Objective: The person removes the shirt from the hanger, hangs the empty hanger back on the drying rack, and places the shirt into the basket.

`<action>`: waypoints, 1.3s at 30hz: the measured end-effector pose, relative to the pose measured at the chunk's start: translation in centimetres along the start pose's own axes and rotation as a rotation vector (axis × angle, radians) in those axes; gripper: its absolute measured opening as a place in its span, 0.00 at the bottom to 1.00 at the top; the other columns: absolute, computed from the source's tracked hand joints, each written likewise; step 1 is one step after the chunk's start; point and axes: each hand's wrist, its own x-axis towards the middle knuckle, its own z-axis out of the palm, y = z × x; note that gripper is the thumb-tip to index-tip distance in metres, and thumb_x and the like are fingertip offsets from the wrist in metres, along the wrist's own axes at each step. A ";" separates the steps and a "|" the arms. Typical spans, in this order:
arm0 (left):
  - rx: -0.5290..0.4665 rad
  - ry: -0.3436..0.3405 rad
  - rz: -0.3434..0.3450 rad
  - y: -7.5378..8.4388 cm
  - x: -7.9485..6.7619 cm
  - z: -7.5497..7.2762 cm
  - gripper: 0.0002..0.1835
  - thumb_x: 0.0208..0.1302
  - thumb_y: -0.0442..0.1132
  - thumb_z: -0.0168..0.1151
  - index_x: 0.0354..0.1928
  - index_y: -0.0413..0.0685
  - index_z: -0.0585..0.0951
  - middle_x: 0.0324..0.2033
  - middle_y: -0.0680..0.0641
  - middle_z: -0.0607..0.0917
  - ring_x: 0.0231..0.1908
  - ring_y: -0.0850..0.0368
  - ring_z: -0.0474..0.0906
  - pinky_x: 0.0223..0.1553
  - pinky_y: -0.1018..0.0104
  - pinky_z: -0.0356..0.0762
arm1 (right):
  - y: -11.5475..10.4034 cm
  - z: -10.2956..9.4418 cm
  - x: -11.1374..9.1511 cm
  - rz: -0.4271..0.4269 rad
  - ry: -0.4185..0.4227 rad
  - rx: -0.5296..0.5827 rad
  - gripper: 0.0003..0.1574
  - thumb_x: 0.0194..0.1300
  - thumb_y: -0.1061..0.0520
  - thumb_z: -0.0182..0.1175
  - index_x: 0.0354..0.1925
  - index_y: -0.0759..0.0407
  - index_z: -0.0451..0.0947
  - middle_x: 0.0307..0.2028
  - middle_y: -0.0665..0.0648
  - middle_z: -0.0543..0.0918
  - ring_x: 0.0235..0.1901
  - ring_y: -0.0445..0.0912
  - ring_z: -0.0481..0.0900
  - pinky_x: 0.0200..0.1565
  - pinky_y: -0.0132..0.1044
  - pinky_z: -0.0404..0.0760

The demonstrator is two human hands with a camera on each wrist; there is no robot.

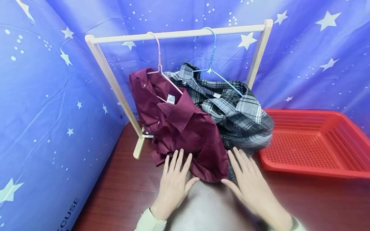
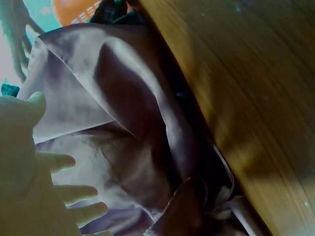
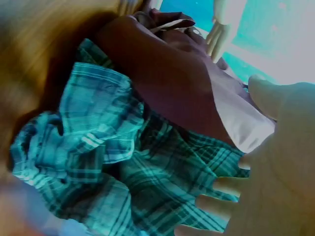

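Note:
A maroon shirt hangs on a pink hanger from a wooden rack. Beside it, partly behind, a grey plaid shirt hangs on a blue hanger. My left hand is spread flat, palm down, its fingertips at the lower edge of the maroon shirt. My right hand is likewise spread, its fingertips near the lower part of the plaid shirt. Neither hand grips anything. Both wrist views show extended fingers near the cloth; whether they touch it I cannot tell.
A red plastic basket stands on the right of the dark wood table. Behind and to the left hangs a blue star-patterned curtain. The rack's left foot rests on the table.

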 end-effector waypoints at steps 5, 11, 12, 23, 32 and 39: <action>-0.021 0.002 -0.009 -0.7 0.3 -0.2 0.37 0.70 0.65 0.46 0.72 0.49 0.67 0.69 0.36 0.69 0.70 0.41 0.64 0.69 0.44 0.60 | -0.2 -0.5 0.9 0.008 0.005 0.018 0.53 0.72 0.25 0.31 0.77 0.62 0.50 0.73 0.67 0.60 0.71 0.62 0.60 0.69 0.58 0.59; -0.026 0.012 -0.009 -2.0 0.6 -0.6 0.38 0.66 0.60 0.53 0.72 0.47 0.66 0.68 0.35 0.69 0.69 0.40 0.65 0.70 0.45 0.60 | -0.6 -1.3 2.3 0.006 0.035 0.076 0.53 0.73 0.27 0.34 0.77 0.64 0.49 0.73 0.67 0.60 0.70 0.62 0.60 0.69 0.56 0.58; -0.022 0.019 -0.006 -2.2 0.6 -0.6 0.38 0.67 0.61 0.53 0.72 0.46 0.66 0.68 0.35 0.69 0.69 0.40 0.65 0.70 0.46 0.59 | -0.7 -1.4 2.5 0.007 0.042 0.085 0.53 0.73 0.27 0.34 0.77 0.64 0.49 0.73 0.66 0.60 0.70 0.62 0.60 0.70 0.55 0.58; -0.084 0.111 -0.048 -4.7 1.1 -0.7 0.35 0.75 0.62 0.41 0.67 0.40 0.70 0.64 0.35 0.73 0.64 0.41 0.70 0.67 0.46 0.64 | -1.9 -2.8 5.1 0.011 0.121 0.168 0.52 0.73 0.29 0.39 0.77 0.63 0.47 0.70 0.69 0.63 0.68 0.61 0.62 0.70 0.53 0.58; -0.121 0.143 -0.145 -7.0 1.6 -1.2 0.34 0.66 0.53 0.60 0.66 0.38 0.70 0.62 0.34 0.74 0.59 0.36 0.73 0.63 0.46 0.67 | -2.4 -4.0 7.1 0.000 0.146 0.210 0.52 0.72 0.29 0.43 0.76 0.63 0.49 0.69 0.68 0.64 0.68 0.58 0.63 0.71 0.47 0.58; -0.114 0.162 -0.201 -9.1 2.4 -1.8 0.34 0.66 0.49 0.63 0.66 0.35 0.69 0.61 0.33 0.74 0.59 0.35 0.73 0.62 0.43 0.68 | -2.6 -4.3 8.4 -0.012 0.138 0.217 0.52 0.71 0.33 0.50 0.76 0.62 0.49 0.69 0.67 0.63 0.68 0.57 0.64 0.69 0.50 0.61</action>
